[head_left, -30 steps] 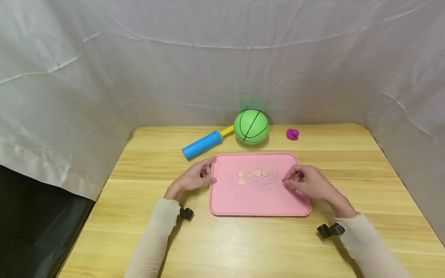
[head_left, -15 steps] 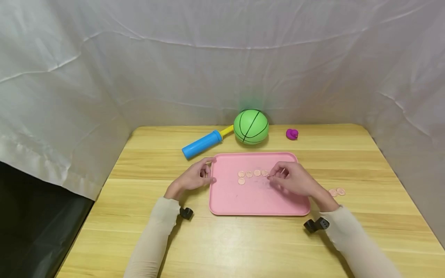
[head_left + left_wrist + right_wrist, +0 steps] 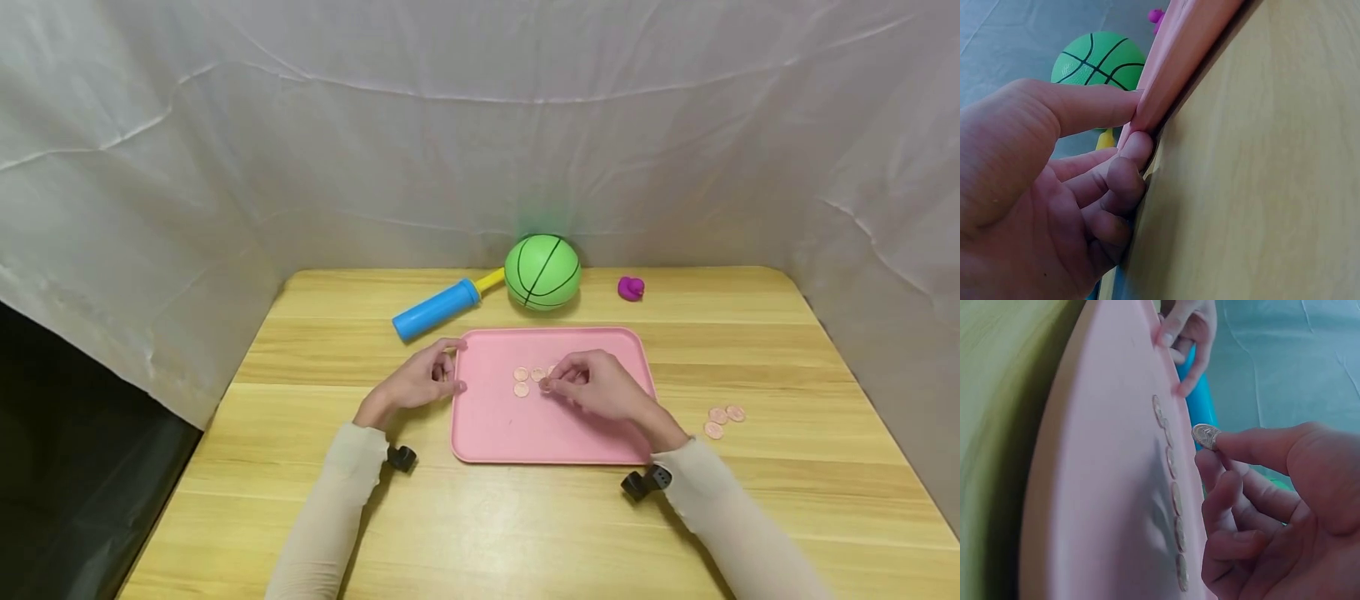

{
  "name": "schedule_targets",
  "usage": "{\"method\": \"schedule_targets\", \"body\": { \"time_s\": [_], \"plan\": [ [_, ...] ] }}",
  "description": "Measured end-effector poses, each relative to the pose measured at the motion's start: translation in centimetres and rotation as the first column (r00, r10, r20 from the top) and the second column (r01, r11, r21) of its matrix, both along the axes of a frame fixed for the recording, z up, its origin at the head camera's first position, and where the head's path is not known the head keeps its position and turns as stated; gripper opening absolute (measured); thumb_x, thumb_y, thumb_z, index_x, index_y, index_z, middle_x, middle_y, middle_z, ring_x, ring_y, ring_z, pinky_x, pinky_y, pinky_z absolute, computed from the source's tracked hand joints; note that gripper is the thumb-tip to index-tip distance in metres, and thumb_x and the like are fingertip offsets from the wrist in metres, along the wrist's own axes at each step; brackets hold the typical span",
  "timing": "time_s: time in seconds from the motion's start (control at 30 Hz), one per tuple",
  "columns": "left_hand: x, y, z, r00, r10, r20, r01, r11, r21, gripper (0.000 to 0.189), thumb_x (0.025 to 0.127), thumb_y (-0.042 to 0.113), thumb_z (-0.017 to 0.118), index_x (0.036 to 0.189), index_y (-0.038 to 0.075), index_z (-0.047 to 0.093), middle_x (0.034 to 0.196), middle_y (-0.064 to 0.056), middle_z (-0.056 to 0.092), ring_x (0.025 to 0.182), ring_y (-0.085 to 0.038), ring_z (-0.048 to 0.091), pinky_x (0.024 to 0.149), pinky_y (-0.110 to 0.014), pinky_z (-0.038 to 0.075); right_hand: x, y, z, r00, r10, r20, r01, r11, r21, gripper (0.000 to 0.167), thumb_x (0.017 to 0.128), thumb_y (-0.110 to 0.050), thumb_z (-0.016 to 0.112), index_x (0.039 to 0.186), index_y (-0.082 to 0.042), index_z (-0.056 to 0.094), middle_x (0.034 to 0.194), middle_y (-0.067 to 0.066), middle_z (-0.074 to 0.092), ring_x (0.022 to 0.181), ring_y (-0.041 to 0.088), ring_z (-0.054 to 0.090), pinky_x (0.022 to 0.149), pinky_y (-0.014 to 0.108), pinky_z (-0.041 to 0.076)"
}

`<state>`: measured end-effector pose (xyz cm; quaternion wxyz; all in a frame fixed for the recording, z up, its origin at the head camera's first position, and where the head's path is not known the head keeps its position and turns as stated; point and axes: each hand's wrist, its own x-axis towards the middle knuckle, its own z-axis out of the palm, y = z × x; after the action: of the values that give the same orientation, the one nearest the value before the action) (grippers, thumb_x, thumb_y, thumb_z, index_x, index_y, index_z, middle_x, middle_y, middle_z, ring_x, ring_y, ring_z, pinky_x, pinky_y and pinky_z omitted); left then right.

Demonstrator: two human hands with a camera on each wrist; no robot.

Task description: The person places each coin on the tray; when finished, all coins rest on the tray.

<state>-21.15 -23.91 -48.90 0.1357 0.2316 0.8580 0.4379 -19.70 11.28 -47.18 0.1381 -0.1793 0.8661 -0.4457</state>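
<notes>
A pink tray lies on the table with several coins near its middle, most of them in a row and one just below the row's left end. My left hand grips the tray's left rim, its thumb on the edge and the fingers curled against the side in the left wrist view. Between the thumb and forefinger of my right hand a single coin is pinched, held over the tray close to the row. That hand covers the row's right part in the head view.
Three more coins lie on the table right of the tray. Behind the tray are a blue pump with a yellow end, a green ball and a purple rubber duck. Pale cloth hangs along the back and sides.
My right hand has moved left across the tray with the pinched coin, towards the row's left part. The coins on the table at right have come out from behind the arm. My left hand stays put.
</notes>
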Motion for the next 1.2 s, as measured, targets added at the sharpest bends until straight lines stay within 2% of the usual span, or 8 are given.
{"method": "schedule_targets", "body": {
  "time_s": [0.27, 0.63, 0.77, 0.97, 1.2],
  "plan": [
    [-0.1, 0.0, 0.0, 1.0, 0.015, 0.008, -0.015, 1.0, -0.025, 0.07, 0.098, 0.006, 0.079, 0.158, -0.002, 0.045, 0.093, -0.007, 0.063, 0.083, -0.016, 0.054, 0.078, -0.024, 0.044, -0.3, -0.9, -0.5, 0.998, 0.02, -0.062, -0.015, 0.998, 0.067, 0.005, 0.098, -0.016, 0.08, 0.095, -0.013, 0.083, 0.091, 0.0, 0.08, 0.079, 0.013, 0.063, 0.073, 0.024, 0.051],
    [-0.3, -0.1, -0.3, 1.0, 0.017, 0.002, -0.017, 0.999, -0.037, 0.073, 0.098, 0.006, 0.079, 0.161, -0.002, 0.044, 0.093, -0.006, 0.063, 0.084, -0.017, 0.054, 0.078, -0.024, 0.044, -0.7, -1.2, -0.2, 0.998, 0.015, -0.055, -0.008, 0.992, 0.127, 0.006, 0.096, -0.017, 0.082, 0.096, -0.012, 0.083, 0.089, 0.0, 0.079, 0.081, 0.014, 0.065, 0.078, 0.03, 0.052],
    [-0.2, -0.1, -0.2, 1.0, 0.025, 0.005, -0.025, 0.999, -0.042, 0.074, 0.098, 0.007, 0.08, 0.162, -0.001, 0.044, 0.095, -0.006, 0.063, 0.085, -0.017, 0.054, 0.078, -0.024, 0.044, -0.8, -0.7, 0.4, 0.999, -0.004, -0.055, 0.01, 0.994, 0.113, 0.012, 0.096, -0.013, 0.079, 0.106, -0.007, 0.083, 0.093, 0.006, 0.08, 0.077, 0.014, 0.066, 0.073, 0.029, 0.054],
    [-0.3, 0.0, -0.2, 0.999, 0.029, 0.013, -0.029, 0.998, -0.052, 0.075, 0.098, 0.009, 0.08, 0.163, 0.0, 0.044, 0.096, -0.007, 0.062, 0.085, -0.017, 0.053, 0.077, -0.024, 0.044, -0.4, 1.1, 1.3, 0.999, -0.04, 0.006, 0.04, 0.998, 0.055, 0.023, 0.097, -0.012, 0.079, 0.117, -0.001, 0.079, 0.097, 0.011, 0.079, 0.066, 0.02, 0.07, 0.059, 0.027, 0.057],
    [-0.2, 0.0, -0.1, 0.999, 0.03, 0.022, -0.029, 0.999, -0.04, 0.074, 0.098, 0.008, 0.079, 0.163, -0.001, 0.043, 0.096, -0.007, 0.063, 0.085, -0.017, 0.054, 0.077, -0.024, 0.044, 0.0, 3.8, 2.1, 0.997, -0.054, -0.062, 0.06, 0.994, 0.092, 0.025, 0.097, -0.014, 0.081, 0.118, -0.001, 0.079, 0.099, 0.01, 0.077, 0.072, 0.017, 0.065, 0.062, 0.026, 0.055]
  ]
}}
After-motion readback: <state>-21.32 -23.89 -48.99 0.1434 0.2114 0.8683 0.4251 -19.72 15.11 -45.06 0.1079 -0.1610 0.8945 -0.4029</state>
